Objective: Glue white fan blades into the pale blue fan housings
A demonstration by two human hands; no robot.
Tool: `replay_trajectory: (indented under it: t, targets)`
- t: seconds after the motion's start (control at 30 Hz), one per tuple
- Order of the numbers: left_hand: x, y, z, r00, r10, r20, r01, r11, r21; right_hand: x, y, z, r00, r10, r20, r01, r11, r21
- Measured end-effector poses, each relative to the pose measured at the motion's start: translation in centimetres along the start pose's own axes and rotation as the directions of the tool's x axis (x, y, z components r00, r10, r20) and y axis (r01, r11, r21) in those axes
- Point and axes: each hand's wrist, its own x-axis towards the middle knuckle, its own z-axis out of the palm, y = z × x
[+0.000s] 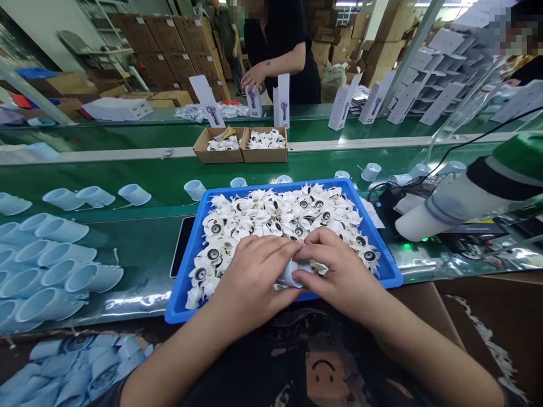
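Note:
Both my hands meet over the front part of a blue tray [180, 282]. Between them is a light-blue plastic cup-shaped part [288, 275], mostly covered by the fingers. My left hand [258, 265] wraps it from the left, fingers closed. From the right, my right hand [335, 268] pinches its end with thumb and fingers. What the right fingertips press on inside is hidden. The tray is filled with small white fan-like parts [271, 212], several with dark round centres.
Light-blue cups [95, 277] stand in rows at left; more lie in a container [85, 367] below. A phone [182, 247] lies beside the tray. At right is a white bottle-like device [449, 206] with a cable. Two cardboard boxes [265, 155] sit beyond; a person [280, 51] handles white cartons.

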Motion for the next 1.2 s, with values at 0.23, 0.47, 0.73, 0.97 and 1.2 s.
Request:
replay_trajectory:
  t: [0.23,0.47,0.73,0.97,1.2]
  targets:
    - [1.3,-1.4,-2.2,0.998,0.021,0.061,-0.029,0.991,0.133,-1.6,1.8,-1.3,0.973,-0.173,-0.155,0.174,0.985,-0.008]
    - [10.4,-10.6,-5.3,0.905,-0.412,0.108,0.35,0.864,0.362,-4.7,3.7,-2.2,0.912,-0.115,-0.395,0.127,0.992,0.006]
    - [16.5,-20.9,1.3,0.709,-0.61,0.353,0.464,0.781,0.418,-6.5,2.0,-4.6,0.624,-0.549,-0.557,0.295,0.825,-0.482]
    - [13.9,-25.1,0.4,0.618,-0.685,0.386,0.545,0.727,0.418,-7.5,6.2,-11.1,0.506,-0.174,-0.845,0.102,0.985,-0.141]
    - [10.1,-23.7,-5.8,0.744,-0.647,0.167,0.61,0.759,0.227,-7.5,8.2,-11.8,0.518,0.203,-0.831,0.02,0.968,0.249]
